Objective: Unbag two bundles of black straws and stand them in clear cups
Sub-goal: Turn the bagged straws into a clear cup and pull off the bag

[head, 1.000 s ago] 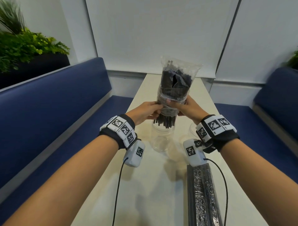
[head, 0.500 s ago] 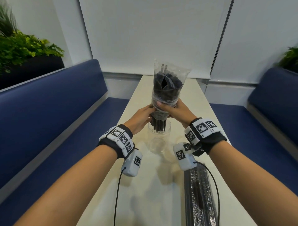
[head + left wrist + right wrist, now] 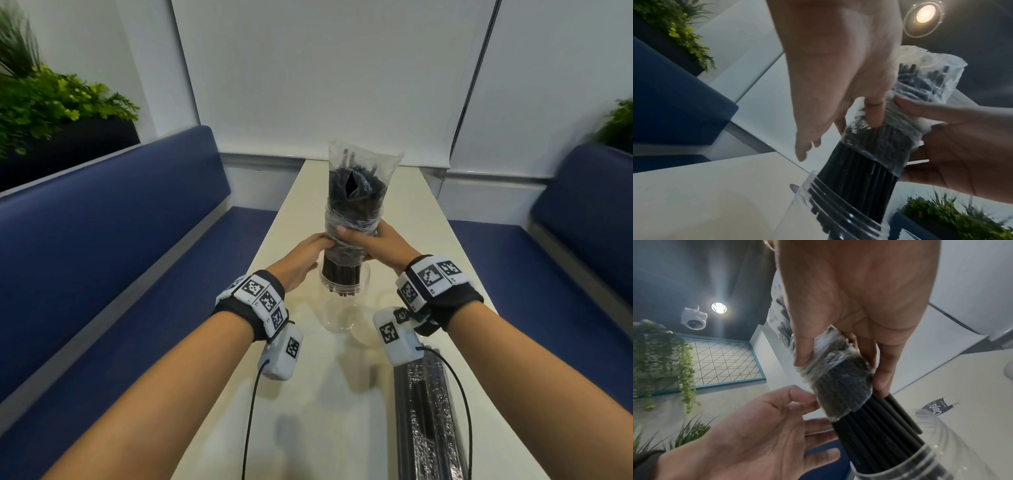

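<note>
A bundle of black straws [image 3: 342, 277] stands upright in a clear plastic bag [image 3: 359, 178]. Its bare lower ends stick out of the bag and reach inside the rim of a clear cup [image 3: 342, 318] on the table. My right hand [image 3: 370, 240] grips the bunched bag around the bundle's middle. My left hand [image 3: 305, 257] is at the bundle's left side, its thumb [image 3: 873, 113] pressing on the bag while the other fingers hang loose. A second bagged bundle [image 3: 428, 418] lies flat on the table near me at the right.
The narrow cream table [image 3: 308, 394] runs away from me between two blue benches [image 3: 120, 240]. A second clear cup [image 3: 385, 299] shows faintly behind my right wrist. Plants stand behind both benches. A white wall closes the table's far end.
Both hands have brought the bundle down. The straw ends, which hung above the cup, now sit inside its rim.
</note>
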`<state>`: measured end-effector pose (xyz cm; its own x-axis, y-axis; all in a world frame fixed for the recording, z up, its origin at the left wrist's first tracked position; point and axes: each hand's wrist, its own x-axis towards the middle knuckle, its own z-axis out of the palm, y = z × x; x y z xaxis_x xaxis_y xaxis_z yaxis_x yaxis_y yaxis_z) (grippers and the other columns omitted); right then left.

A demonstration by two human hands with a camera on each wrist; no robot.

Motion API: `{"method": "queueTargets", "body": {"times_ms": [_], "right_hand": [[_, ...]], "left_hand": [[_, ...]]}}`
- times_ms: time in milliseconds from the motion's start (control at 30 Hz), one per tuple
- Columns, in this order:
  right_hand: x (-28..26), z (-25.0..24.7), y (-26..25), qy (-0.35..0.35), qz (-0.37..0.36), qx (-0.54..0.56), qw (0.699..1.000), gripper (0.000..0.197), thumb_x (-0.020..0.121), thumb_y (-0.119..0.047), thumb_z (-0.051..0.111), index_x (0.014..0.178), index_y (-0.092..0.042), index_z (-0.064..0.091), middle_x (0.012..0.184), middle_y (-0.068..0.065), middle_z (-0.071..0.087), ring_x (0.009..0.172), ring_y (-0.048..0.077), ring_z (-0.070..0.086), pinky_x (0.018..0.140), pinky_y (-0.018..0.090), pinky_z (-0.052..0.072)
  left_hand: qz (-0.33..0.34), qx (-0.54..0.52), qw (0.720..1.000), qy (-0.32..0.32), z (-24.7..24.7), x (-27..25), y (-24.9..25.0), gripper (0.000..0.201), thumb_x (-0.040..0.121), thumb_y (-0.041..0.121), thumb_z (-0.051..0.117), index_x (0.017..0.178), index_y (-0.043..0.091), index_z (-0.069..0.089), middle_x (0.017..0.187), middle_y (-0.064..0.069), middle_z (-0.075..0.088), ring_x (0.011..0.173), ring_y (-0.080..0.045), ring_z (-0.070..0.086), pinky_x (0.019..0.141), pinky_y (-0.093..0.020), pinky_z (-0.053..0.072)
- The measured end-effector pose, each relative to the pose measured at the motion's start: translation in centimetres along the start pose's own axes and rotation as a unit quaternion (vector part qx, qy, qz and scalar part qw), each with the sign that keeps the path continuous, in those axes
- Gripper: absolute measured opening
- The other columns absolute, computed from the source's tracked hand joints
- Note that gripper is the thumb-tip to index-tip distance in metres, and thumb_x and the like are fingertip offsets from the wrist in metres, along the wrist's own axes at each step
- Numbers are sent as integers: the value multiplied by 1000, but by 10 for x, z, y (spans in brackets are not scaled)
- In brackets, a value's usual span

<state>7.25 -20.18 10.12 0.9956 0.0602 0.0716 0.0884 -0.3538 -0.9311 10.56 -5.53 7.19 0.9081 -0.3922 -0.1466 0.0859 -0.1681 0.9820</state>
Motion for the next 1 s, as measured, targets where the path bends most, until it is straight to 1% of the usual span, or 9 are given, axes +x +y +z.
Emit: {"method": "queueTargets", "body": {"times_ms": [67, 133, 267, 467, 600, 700, 767, 867, 1000], "right_hand": [[-1, 1, 0, -1, -6, 2, 1000, 75, 55, -65, 69, 121, -33, 50, 125, -1, 61, 114, 22, 57, 99, 49, 46], [-3, 2, -1, -3, -13, 5, 1000, 57, 61, -57, 70, 112, -37, 53, 124, 0, 62, 113, 20, 58, 100, 48, 46], [-4, 1, -1, 8, -19, -1, 1000, 60, 71, -45, 71, 123, -27, 47, 126, -2, 59, 115, 17, 55, 101, 41, 44], [-8, -4, -10, 17, -37, -20, 999, 56, 75, -40, 69, 124, -22, 49, 115, -5, 60, 99, 8, 57, 90, 29, 47], [-9, -7, -14, 33, -38, -19, 999, 54, 77, -41, 67, 123, -20, 50, 116, -3, 61, 103, 13, 58, 85, 27, 48], [-10, -5, -11, 35, -34, 2, 999, 44, 79, -38, 65, 119, -22, 52, 112, -4, 60, 97, 9, 58, 79, 22, 47], [-11, -4, -6, 31, -23, 18, 999, 44, 80, -38, 64, 120, -24, 51, 115, -2, 60, 99, 12, 58, 80, 22, 47], [-11, -2, 0, 27, -17, 7, 999, 49, 80, -40, 64, 123, -24, 50, 118, -1, 60, 106, 17, 56, 89, 30, 48], [-10, -1, 4, 12, -13, -29, 999, 55, 78, -40, 66, 127, -22, 47, 124, 0, 59, 107, 15, 54, 93, 31, 44]], "left_hand": [[-6, 8, 1000, -8, -1, 1, -2, 64, 78, 10, 54, 135, 8, 26, 138, -12, 41, 130, -25, 33, 104, -33, 25], [0, 18, 999, -38, -1, 1, -7, 79, 66, 7, 59, 132, 11, 15, 128, -14, 44, 123, -25, 40, 100, -34, 33], [48, 97, 994, -15, 4, 7, -19, 92, 71, -2, 74, 132, 12, 5, 127, -11, 40, 119, -24, 45, 100, -39, 42], [132, 98, 985, 43, 8, 16, -21, 88, 65, 3, 81, 121, 13, 14, 120, -5, 41, 109, -15, 47, 79, -18, 44], [144, 74, 986, 49, 9, 18, -17, 95, 64, -1, 81, 131, 12, 14, 111, 6, 44, 99, 0, 49, 83, -21, 42], [157, 87, 984, -8, 5, 16, -14, 70, 63, -5, 79, 118, 19, 44, 116, -8, 59, 103, -12, 58, 81, -16, 49], [144, 110, 983, -36, 3, 18, -17, 61, 64, 1, 81, 115, 19, 51, 117, -10, 63, 105, -17, 60, 90, -24, 51], [119, 130, 984, -36, 4, 19, -24, 79, 57, 24, 85, 126, 19, 47, 119, -4, 64, 111, -18, 59, 99, -40, 48], [93, 138, 986, -24, 6, 26, -41, 94, 52, 41, 85, 132, 25, 39, 122, 1, 62, 113, -15, 58, 98, -39, 49]]}}
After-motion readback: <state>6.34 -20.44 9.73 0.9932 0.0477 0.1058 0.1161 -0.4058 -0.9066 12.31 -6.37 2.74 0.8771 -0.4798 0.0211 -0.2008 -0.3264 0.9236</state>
